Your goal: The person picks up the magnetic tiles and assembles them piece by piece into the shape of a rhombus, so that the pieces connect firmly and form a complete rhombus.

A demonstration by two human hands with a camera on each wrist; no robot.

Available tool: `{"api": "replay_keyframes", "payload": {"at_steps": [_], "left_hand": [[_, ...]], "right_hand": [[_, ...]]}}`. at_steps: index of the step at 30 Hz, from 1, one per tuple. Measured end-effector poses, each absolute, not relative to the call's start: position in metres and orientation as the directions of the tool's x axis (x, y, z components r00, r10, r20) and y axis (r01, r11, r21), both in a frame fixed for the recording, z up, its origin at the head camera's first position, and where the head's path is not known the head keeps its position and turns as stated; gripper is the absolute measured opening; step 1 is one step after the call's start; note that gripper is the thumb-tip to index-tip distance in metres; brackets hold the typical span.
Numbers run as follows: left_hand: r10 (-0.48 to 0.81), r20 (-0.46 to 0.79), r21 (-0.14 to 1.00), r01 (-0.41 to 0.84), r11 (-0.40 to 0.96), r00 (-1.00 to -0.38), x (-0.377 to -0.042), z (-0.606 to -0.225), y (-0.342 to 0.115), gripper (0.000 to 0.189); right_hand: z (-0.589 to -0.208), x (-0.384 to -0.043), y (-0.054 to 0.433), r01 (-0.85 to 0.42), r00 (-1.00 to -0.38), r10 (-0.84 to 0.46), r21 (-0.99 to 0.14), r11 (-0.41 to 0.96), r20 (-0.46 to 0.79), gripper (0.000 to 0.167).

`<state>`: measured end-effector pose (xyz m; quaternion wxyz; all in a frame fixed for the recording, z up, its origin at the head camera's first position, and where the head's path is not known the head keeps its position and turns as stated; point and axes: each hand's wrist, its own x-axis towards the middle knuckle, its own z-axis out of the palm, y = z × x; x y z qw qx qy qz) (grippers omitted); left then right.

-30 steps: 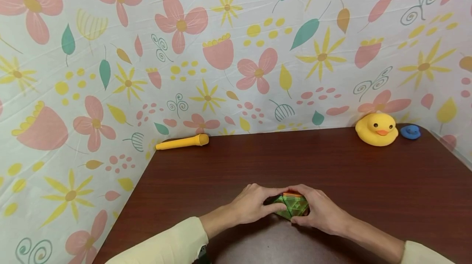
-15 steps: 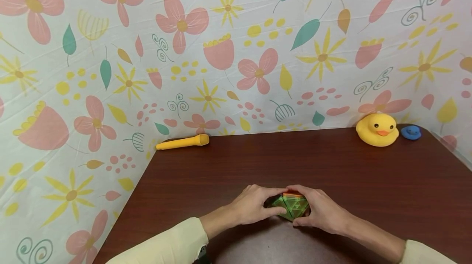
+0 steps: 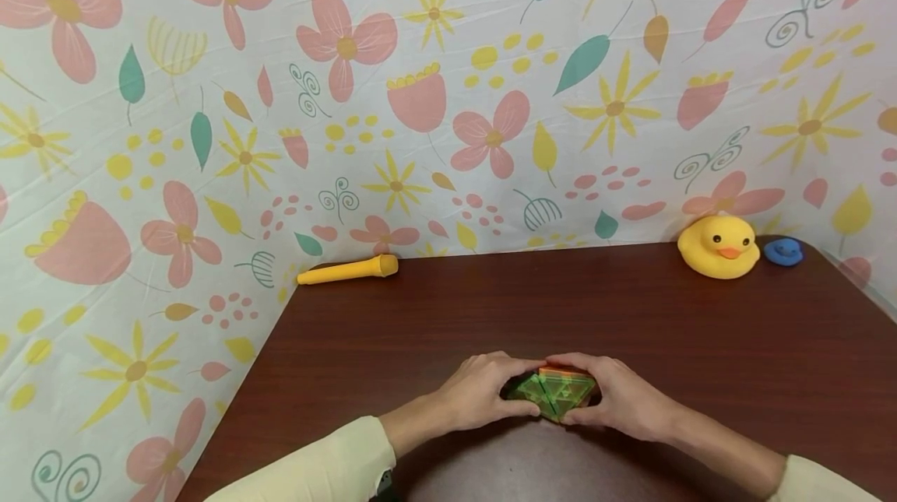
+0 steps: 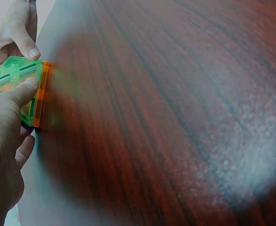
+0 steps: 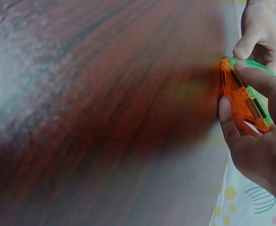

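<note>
Translucent green triangular magnetic tiles (image 3: pixel 550 393) lie edge to edge between my hands, near the front of the table. An orange tile (image 5: pixel 241 101) stands against them at an angle, as the right wrist view shows. My left hand (image 3: pixel 476 391) holds the left end of the tiles, its thumb (image 4: pixel 22 92) lying on the green face. The right hand (image 3: pixel 627 399) grips the right end between thumb and fingers. A small purple edge peeks out below the green tiles in the left wrist view. Fingers hide the back of the piece.
A yellow toy microphone (image 3: pixel 348 270) lies at the back left of the dark wooden table (image 3: pixel 504 307). At the back right sit a yellow rubber duck (image 3: pixel 718 247) and a small blue duck (image 3: pixel 783 252). A flowered cloth (image 3: pixel 448 97) hangs behind and along the left.
My right hand has shifted slightly right, and the right part of the green tiles with it. More of the green face shows now. The left hand has barely moved.
</note>
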<state>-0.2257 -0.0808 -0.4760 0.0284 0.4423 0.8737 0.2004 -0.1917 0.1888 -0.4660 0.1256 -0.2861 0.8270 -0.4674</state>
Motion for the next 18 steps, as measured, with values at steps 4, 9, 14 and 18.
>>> {"api": "replay_keyframes", "payload": {"at_steps": [4, 9, 14, 18], "left_hand": [[0.783, 0.13, 0.364, 0.764, 0.533, -0.608, -0.2254, -0.4777, -0.0805, 0.065], [0.783, 0.14, 0.358, 0.768, 0.531, -0.607, -0.2243, -0.4792, -0.0803, 0.065], [0.782, 0.152, 0.352, 0.772, 0.529, -0.604, -0.2238, -0.4801, -0.0803, 0.064], [0.783, 0.158, 0.346, 0.777, 0.527, -0.601, -0.2235, -0.4808, -0.0805, 0.063]], "right_hand": [[-0.4676, -0.1928, 0.189, -0.356, -0.805, -0.59, -0.846, 0.396, 0.062, 0.081], [-0.467, -0.1932, 0.1884, -0.365, -0.803, -0.592, -0.839, 0.403, 0.065, 0.081], [-0.4657, -0.1924, 0.1881, -0.372, -0.804, -0.591, -0.831, 0.413, 0.066, 0.081], [-0.465, -0.1914, 0.1901, -0.362, -0.797, -0.601, -0.849, 0.385, 0.067, 0.08]]}}
